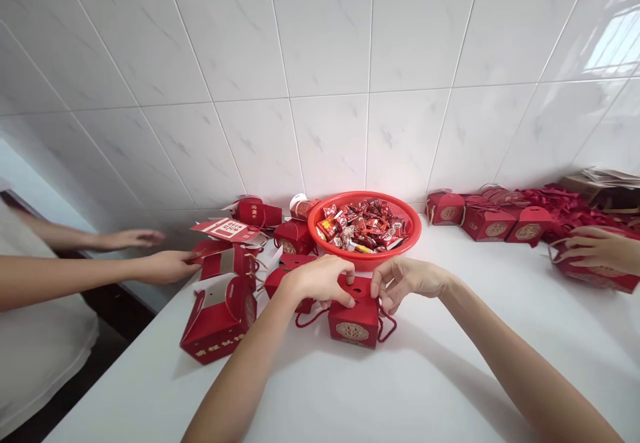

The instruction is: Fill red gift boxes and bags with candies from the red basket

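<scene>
A small red gift box [353, 326] with a gold round emblem stands upright on the white table before me. Its top is folded over, with a dark slot in it, and dark red cord handles [388, 328] hang at both sides. My left hand [324, 279] grips the box top from the left, thumb on the upper face and fingers at the back edge. At the right top edge, my right hand [411, 280] has its fingers curled and pinched against the box, close to the cord. What lies under those fingertips is partly hidden.
A red plastic basket [316, 233] of wrapped candies stands behind the box. Open red boxes [220, 316] crowd the left, near a co-worker's hands [170, 266]. Closed boxes [487, 223] line the wall at right, where another person's hand [597, 249] holds a box.
</scene>
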### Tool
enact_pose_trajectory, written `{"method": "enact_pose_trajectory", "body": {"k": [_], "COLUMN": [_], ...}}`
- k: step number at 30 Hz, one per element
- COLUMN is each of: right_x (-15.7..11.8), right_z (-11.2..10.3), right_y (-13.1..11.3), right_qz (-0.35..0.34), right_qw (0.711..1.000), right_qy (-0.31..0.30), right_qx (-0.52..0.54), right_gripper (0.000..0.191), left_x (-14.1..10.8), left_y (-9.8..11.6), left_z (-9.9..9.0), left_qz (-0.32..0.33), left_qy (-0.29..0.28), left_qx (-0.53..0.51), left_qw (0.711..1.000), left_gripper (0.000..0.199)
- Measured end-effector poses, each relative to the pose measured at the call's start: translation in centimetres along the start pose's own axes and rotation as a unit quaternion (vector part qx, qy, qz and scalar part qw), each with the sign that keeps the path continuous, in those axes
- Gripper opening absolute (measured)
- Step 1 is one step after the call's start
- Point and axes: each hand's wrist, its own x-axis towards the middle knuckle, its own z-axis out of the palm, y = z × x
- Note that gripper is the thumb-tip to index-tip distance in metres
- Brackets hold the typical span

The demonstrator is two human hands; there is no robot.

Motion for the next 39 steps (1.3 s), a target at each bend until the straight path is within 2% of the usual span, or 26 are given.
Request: {"method": "enact_pose_trajectory", "body": {"k": [3,6,8,10,12,15,19,22,25,28,32,36,39], "right_x": [-0.3,-0.9,-1.7,-2.6,-3.4,-4.1,-3.8,-3.3,-3.0,-3.0,-3.2,-4.3,-5.5], "right_z": [0.7,1.5,2.0,2.6,3.2,4.5,6.4,7.1,6.9,6.5,6.2,4.4,1.2], "right_y": [-0.6,-1.6,-2.4,-3.3,-4.0,-4.5,-4.3,-3.9,-3.7,-3.5,-3.5,-4.1,-4.3], "right_qz": [-0.031,-0.09,-0.143,-0.192,-0.226,-0.246,-0.249,-0.241,-0.229,-0.226,-0.231,-0.245,-0.242], "right_qw": [0.999,0.994,0.986,0.972,0.955,0.937,0.898,0.867,0.851,0.831,0.815,0.8,0.77], "right_qy": [0.012,0.032,0.074,0.132,0.19,0.245,0.308,0.354,0.379,0.41,0.445,0.479,0.54], "right_qx": [0.018,0.047,0.052,0.037,0.011,-0.038,-0.191,-0.255,-0.283,-0.301,-0.291,-0.266,-0.24], "right_gripper": [0.04,0.035,0.031,0.026,0.023,0.024,0.022,0.014,0.003,0.011,0.011,0.004,0.006], "left_x": [0.1,-0.4,-1.2,-2.2,-3.2,-4.0,-3.7,-3.2,-2.5,-1.9,-1.3,-0.8,0.0], "left_y": [-0.1,0.3,0.7,1.3,1.7,2.3,3.1,3.6,3.7,3.6,3.6,3.6,3.4], "left_z": [0.2,0.1,-0.2,-0.6,-0.9,-0.6,1.1,2.3,3.0,3.2,3.3,3.2,3.1], "left_qz": [0.011,0.041,0.086,0.148,0.2,0.241,0.3,0.335,0.348,0.371,0.403,0.405,0.395], "left_qy": [0.023,0.063,0.092,0.108,0.105,0.083,0.074,0.101,0.129,0.134,0.136,0.146,0.156], "left_qx": [0.018,0.012,-0.045,-0.146,-0.242,-0.301,-0.301,-0.242,-0.185,-0.183,-0.215,-0.259,-0.264], "left_qw": [1.0,0.997,0.991,0.972,0.944,0.919,0.902,0.905,0.91,0.901,0.879,0.865,0.866], "left_gripper": [0.039,0.035,0.033,0.034,0.039,0.049,0.059,0.071,0.077,0.08,0.078,0.062,0.038]}}
